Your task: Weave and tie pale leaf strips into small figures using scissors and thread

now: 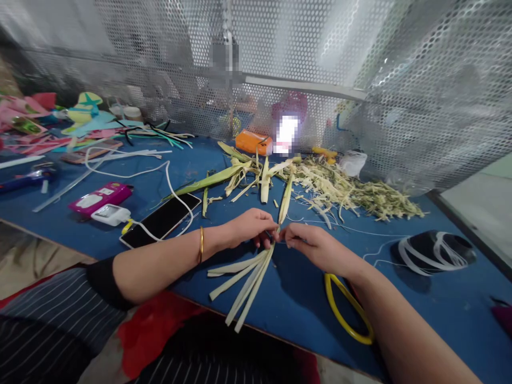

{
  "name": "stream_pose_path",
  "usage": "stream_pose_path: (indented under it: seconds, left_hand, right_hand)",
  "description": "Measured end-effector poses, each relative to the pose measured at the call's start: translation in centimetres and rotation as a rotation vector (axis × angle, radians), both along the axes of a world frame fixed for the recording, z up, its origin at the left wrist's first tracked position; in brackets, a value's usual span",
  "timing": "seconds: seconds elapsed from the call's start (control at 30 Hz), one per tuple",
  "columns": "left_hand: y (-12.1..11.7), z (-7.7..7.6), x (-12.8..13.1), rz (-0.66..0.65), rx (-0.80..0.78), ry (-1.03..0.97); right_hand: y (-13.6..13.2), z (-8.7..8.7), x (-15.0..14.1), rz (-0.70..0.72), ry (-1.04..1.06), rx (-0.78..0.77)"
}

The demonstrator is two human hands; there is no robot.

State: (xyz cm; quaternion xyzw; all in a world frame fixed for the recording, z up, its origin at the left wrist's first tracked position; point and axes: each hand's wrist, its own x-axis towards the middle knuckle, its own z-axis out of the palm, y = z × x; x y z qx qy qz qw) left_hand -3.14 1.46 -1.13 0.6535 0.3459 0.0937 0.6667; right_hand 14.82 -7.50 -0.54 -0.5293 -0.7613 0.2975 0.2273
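Observation:
My left hand [256, 228] is closed around the middle of a bundle of pale, flat plant-leaf strips [248, 285]. The strips fan out below my fingers toward the table's front edge, and a leafy end [285, 200] points away from me above them. Close beside it, my right hand [307, 241] is pinched at the same spot, apparently on a thin white thread. That thread [360, 231] runs right toward a dark spool [436, 253] wound with white cord. My fingers hide the exact gripping point.
Shredded plant scraps [340, 186] and husk pieces [236, 173] lie beyond my hands. Yellow-handled scissors [348, 309] rest under my right forearm. A phone [162, 220], white cable and magenta device [100, 198] are left. A bright screen [286, 133] stands before the perforated sheet [280, 42].

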Motion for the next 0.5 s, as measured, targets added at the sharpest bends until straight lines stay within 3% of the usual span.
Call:
stream_pose_path:
  seconds: [0.1, 0.2, 0.33, 0.5]
  left_hand:
    - [0.2, -0.2, 0.0, -0.074, 0.015, 0.017]
    - [0.5, -0.5, 0.0, -0.125, 0.010, 0.028]
    - [0.7, -0.9, 0.0, -0.094, 0.008, 0.029]
    - [0.1, -1.6, 0.1, -0.099, 0.118, 0.007]
  right_hand:
    - [0.1, -0.2, 0.1, -0.040, 0.028, 0.017]
    - [0.3, -0.6, 0.1, -0.184, 0.147, -0.110]
    - [0.5, -0.9, -0.5, -0.321, 0.377, -0.288]
    - [0.8, -1.5, -1.8, -0.383, 0.641, -0.338]
